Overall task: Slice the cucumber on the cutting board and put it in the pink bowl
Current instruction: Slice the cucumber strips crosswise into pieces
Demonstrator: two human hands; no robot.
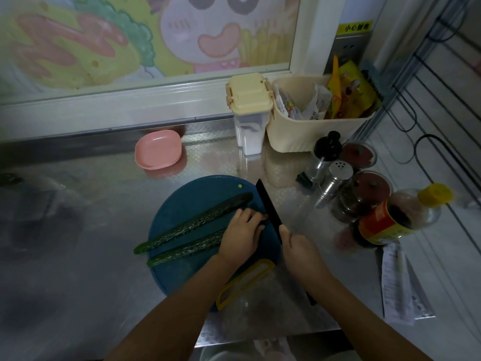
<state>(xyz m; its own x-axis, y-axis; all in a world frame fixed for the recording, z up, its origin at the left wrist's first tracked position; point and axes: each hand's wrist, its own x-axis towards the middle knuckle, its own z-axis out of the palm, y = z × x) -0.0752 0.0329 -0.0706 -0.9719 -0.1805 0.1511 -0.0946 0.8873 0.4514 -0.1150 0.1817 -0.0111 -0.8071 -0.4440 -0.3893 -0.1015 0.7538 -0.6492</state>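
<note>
- I am pressing my left grip down on the right-hand ends of the cucumber, which is lying in two long halves side by side on the cutting board. This is keeping them from rolling under the blade.
- The fingers are lying across both halves rather than wrapping round them, as far as this dim view shows. The ends under my palm are hidden.
- My right grip is clamping round the handle of the black knife. The blade is standing just beside my left fingertips, so the first cut is landing close to the end I am pinning.
- The board is sitting toward the near edge of the surface, close to me, where I am getting my weight over the knife.
- The halves are running out toward the left edge, leaving their length free to feed toward the blade.
- The pink bowl is waiting at the far edge, well apart from the board and holding nothing I can see, so no slices are going in yet.
- The yellow sheath is resting on the board's near rim, between my forearms and out of the blade's way.
</note>
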